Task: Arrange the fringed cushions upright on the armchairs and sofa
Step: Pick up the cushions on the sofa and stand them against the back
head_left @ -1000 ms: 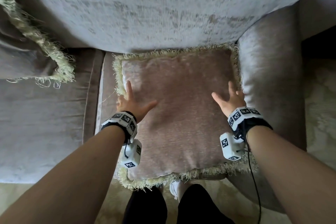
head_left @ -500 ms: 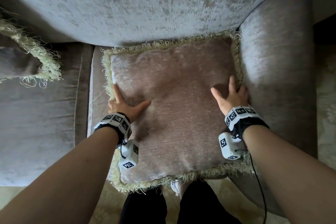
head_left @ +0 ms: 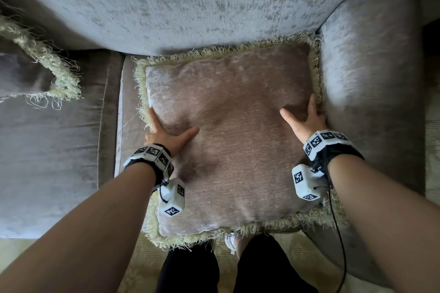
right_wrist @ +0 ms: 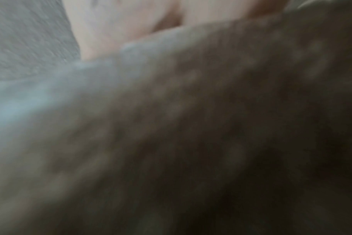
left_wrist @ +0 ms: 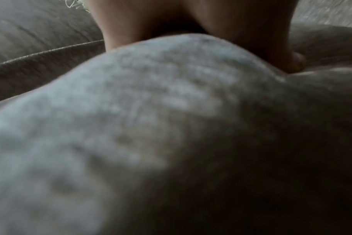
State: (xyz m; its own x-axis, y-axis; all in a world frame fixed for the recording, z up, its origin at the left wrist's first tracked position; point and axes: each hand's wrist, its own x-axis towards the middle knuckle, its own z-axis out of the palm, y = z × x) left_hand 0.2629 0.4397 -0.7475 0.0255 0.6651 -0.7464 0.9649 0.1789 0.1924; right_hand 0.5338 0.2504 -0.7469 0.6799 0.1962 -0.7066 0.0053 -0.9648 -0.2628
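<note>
A pinkish-brown fringed cushion (head_left: pixel 233 145) lies flat on the sofa seat, its far edge at the backrest and its right edge against the armrest. My left hand (head_left: pixel 166 133) grips its left edge, thumb pressed into the top face and fingers down along the side. My right hand (head_left: pixel 307 121) grips the right edge the same way, its outer fingers tucked between cushion and armrest. In the left wrist view the cushion (left_wrist: pixel 151 111) bulges between thumb and fingers of the left hand (left_wrist: pixel 191 23). The blurred right wrist view shows the cushion (right_wrist: pixel 191 111) below the right hand (right_wrist: pixel 131 19).
A second fringed cushion (head_left: pixel 35 64) lies at the far left on the seat (head_left: pixel 47 150). The grey backrest (head_left: pixel 190 2) rises behind and the armrest (head_left: pixel 371 78) closes the right side. My legs (head_left: pixel 190 269) stand at the seat's front edge on a pale carpet.
Both hands slid from flat on the cushion's top face outward to its side edges and took hold there. The cushion now sits tight against the armrest.
</note>
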